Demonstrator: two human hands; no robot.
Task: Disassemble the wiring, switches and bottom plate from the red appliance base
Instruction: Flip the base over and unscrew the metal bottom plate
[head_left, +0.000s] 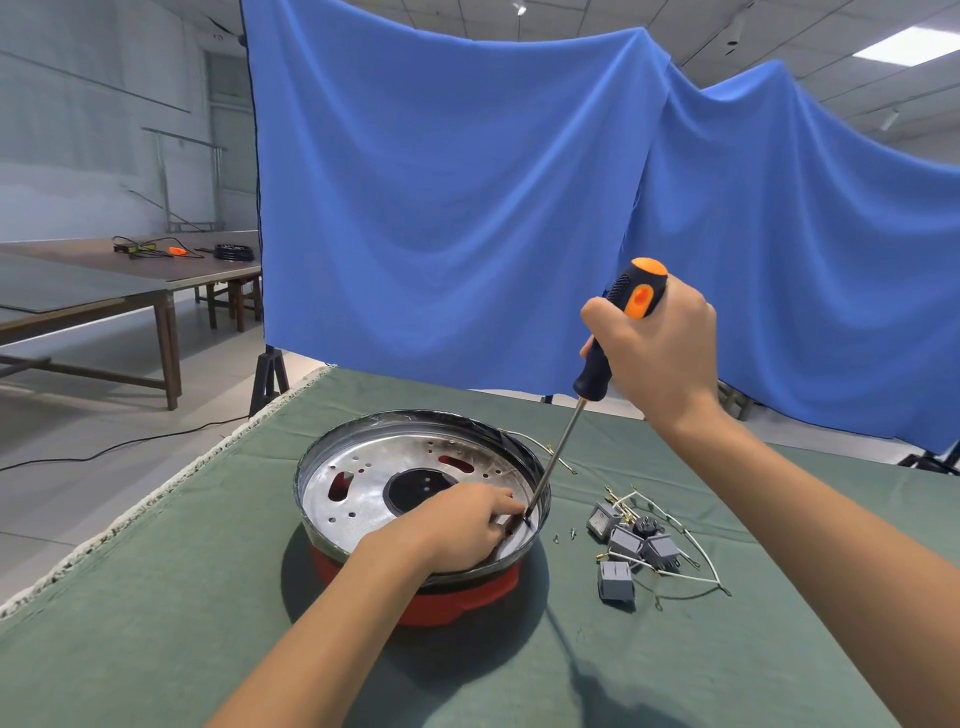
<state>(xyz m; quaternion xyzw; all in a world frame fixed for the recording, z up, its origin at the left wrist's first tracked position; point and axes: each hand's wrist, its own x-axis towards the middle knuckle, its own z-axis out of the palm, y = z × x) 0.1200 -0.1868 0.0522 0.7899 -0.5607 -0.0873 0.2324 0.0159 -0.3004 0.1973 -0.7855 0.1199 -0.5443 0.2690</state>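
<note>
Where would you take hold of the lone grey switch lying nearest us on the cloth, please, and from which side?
Pinch the grey switch across its two flat side walls, coming straight down from above. It lies apart from the other switches, with bare green cloth around it, and its boxy body gives parallel faces. I would avoid the white wires beside it.

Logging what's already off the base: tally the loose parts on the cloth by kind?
Grey switches: 4
Black round part among the switches: 1
Small loose screws: 2
White wires: tangled, strand count cannot be told, taken as 1 bundle
Total: 8
</note>
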